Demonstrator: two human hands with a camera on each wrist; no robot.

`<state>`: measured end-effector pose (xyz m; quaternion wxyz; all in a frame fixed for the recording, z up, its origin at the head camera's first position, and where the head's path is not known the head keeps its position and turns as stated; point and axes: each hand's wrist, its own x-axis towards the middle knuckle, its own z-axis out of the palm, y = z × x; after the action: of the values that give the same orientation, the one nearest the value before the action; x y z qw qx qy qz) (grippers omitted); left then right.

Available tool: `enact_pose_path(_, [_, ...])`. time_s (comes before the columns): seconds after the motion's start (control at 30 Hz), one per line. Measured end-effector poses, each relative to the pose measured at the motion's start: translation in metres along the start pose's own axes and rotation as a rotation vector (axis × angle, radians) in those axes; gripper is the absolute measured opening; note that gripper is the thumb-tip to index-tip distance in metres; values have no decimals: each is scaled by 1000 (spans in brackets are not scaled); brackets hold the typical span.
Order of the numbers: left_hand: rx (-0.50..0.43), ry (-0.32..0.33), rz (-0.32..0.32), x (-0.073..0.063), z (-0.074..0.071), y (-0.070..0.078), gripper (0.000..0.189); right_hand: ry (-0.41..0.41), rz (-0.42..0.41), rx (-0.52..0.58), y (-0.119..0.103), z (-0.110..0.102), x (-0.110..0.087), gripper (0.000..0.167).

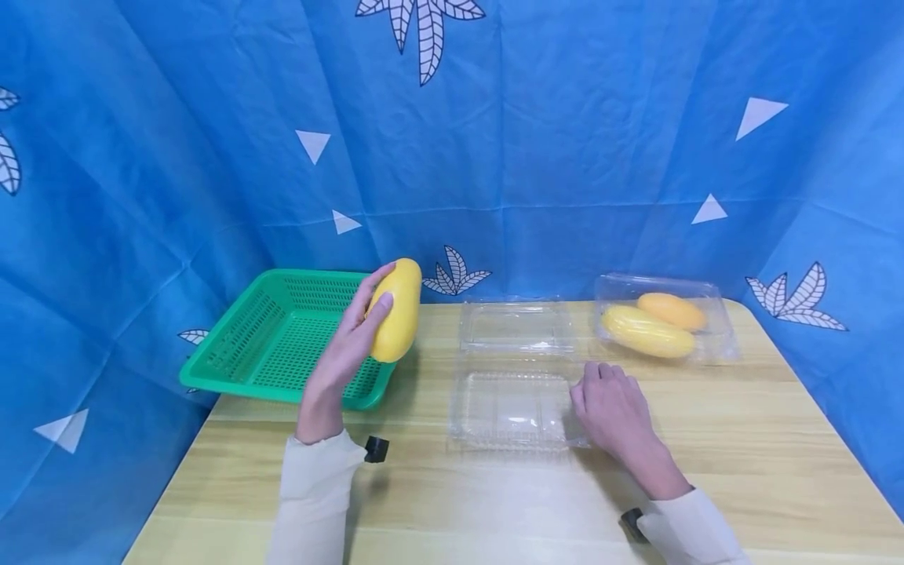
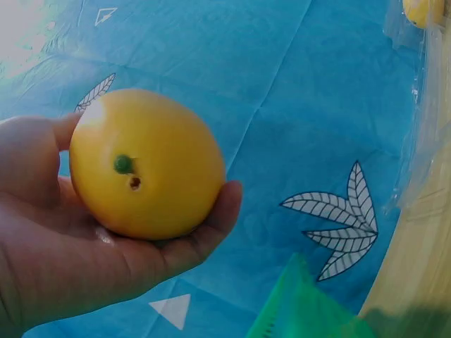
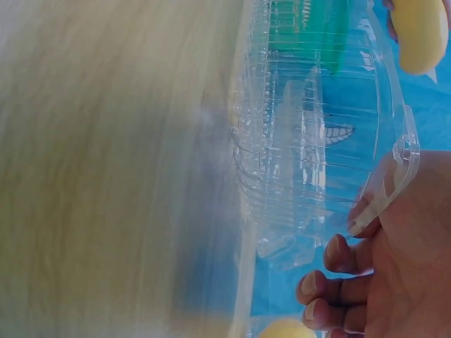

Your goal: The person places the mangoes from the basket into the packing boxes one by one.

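My left hand (image 1: pixel 346 337) grips a yellow mango (image 1: pixel 399 310), raised beside the green basket's right end. In the left wrist view, the mango (image 2: pixel 148 165) shows a small green stem end and a dark hole, with thumb and fingers curled round it. A clear plastic clamshell box (image 1: pixel 508 412) lies opened on the table, its lid (image 1: pixel 515 326) folded back toward the curtain. With curled fingers, my right hand (image 1: pixel 614 408) holds the box's right rim. In the right wrist view, part of that hand (image 3: pixel 402 239) shows through the clear rim (image 3: pixel 405 158).
A green slotted basket (image 1: pixel 226 384) stands at the table's back left. At back right, another clear box (image 1: pixel 720 322) contains a yellow elongated fruit (image 1: pixel 646 331) and an orange mango (image 1: pixel 671 311). A blue patterned curtain (image 1: pixel 565 141) hangs behind the wooden table (image 1: pixel 741 447).
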<state>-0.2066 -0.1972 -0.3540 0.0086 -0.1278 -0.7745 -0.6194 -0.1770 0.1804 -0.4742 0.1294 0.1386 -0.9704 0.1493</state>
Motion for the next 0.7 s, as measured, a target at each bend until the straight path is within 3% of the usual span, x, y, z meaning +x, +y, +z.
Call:
enact_pose_path(0.37, [-247, 27, -78, 0, 24, -13, 56, -28, 24, -8, 2, -2, 0, 24])
enact_pose_path(0.53, [-262, -2, -99, -1, 31, -16, 55, 13, -11, -10, 1, 0, 0, 25])
enact_pose_path(0.7, [-238, -63, -78, -1, 34, -19, 60, 45, -26, -11, 0, 1, 1, 25])
